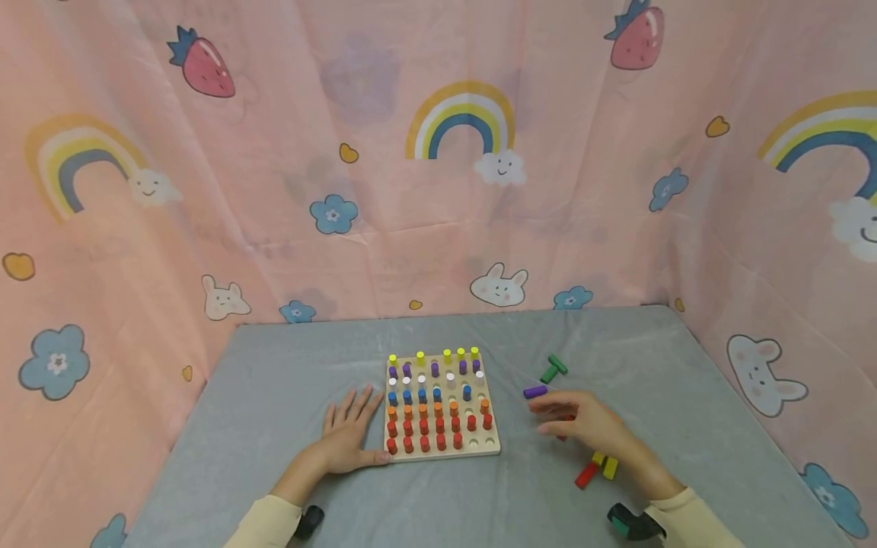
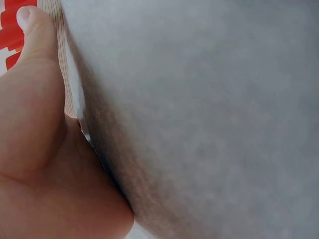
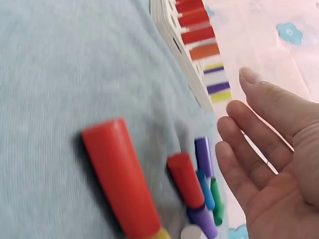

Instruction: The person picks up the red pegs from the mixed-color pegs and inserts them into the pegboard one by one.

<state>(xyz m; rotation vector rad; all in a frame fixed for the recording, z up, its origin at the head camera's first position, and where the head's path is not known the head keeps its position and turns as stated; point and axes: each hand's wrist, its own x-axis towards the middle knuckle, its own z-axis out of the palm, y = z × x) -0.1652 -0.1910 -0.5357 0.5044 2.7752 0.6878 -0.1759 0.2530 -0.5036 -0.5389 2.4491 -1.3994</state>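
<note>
A wooden pegboard (image 1: 445,456) holds rows of upright pegs in yellow, purple, white, blue, orange and red, with some bare holes. My left hand (image 1: 346,438) lies flat beside the board's left edge, fingers spread, its thumb at the near left corner. In the left wrist view the thumb reaches along the board's side (image 2: 66,79). Right of the board, my right hand (image 1: 585,418) hovers over loose pegs, fingers loosely bent and holding nothing. Beneath it the right wrist view shows a large red peg (image 3: 122,179), a second red peg (image 3: 186,180) and a purple peg (image 3: 203,157).
Two green pegs (image 1: 558,364) lie beyond the right hand. Nearer the front, a red peg (image 1: 585,476) and a yellow peg (image 1: 610,468) rest by the right wrist. A grey cloth (image 1: 308,358) covers the table, with a pink patterned curtain (image 1: 274,175) around it.
</note>
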